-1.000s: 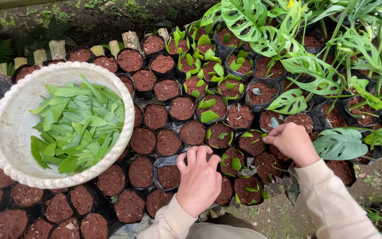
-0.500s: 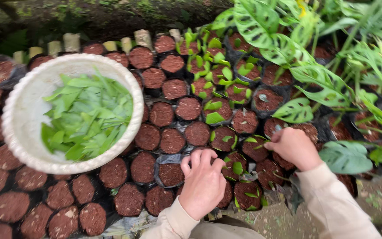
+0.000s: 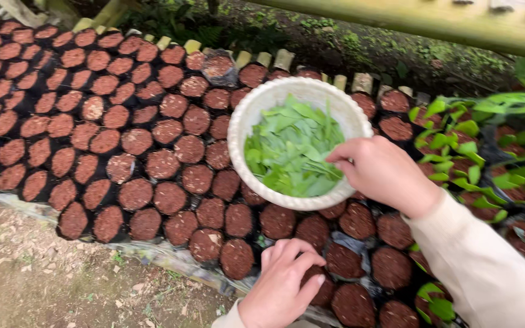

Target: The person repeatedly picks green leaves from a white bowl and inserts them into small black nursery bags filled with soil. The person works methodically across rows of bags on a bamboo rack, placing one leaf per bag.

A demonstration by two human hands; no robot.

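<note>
right hand: your right hand [image 3: 384, 173] is over the 3 o'clock edge of the white bowl [image 3: 242, 124], fingers curled loosely with the fingertips [image 3: 339, 157] dipping past the rim onto the leaves. Can't tell if it has actually pinched a cutting or is only touching the pile.

left hand: your left hand [image 3: 284, 282] sits low at about 6 o'clock from the bowl, palm down, fingers bent and resting on a soil-filled bag [image 3: 323, 290] at the near edge of the bed. It's holding nothing, just pressing on top.

the thing: the green leaf cuttings [image 3: 290, 149] are heaped inside the bowl, which rests on top of the grow bags near the middle of the view.

key relation: from your right hand the leaves lie toward 9 o'clock, touching or just beside the fingertips. From your left hand they're up at 12 o'clock, well apart, with a row of bags between. So the right is clearly the nearer hand.

long axis: most leaves fan out with tips pointing 12 to 2 o'clock, so your fingers come in across them, not along them.

around it: unplanted bags [image 3: 135, 194] spread toward 9 and 10 o'clock from the bowl; bags already carrying green plants [image 3: 457, 152] sit toward 3 o'clock, behind your right wrist. Your cream sleeve [image 3: 487, 267] runs off toward 5 o'clock.
</note>
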